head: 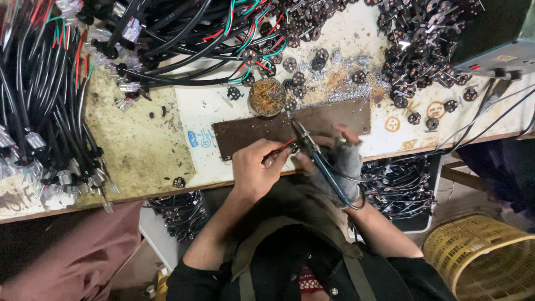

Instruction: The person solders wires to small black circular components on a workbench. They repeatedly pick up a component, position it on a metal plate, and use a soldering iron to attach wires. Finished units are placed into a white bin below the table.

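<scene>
Workbench, stained top, fills the upper view; black cable bundles with red and green cores cover its left side and upper left. A pile of small black round parts sits at upper right, strays scattered toward centre. Brown flat board lies at the near edge, a round tin of brownish residue touching its far edge. Yellow woven basket on the floor, lower right. Right hand (grey fingerless glove) is closed round a blue-handled soldering iron, tip pointing up-left over the board. Left hand, bare, pinches a thin red wire between fingertips, just beside the iron's shaft.
</scene>
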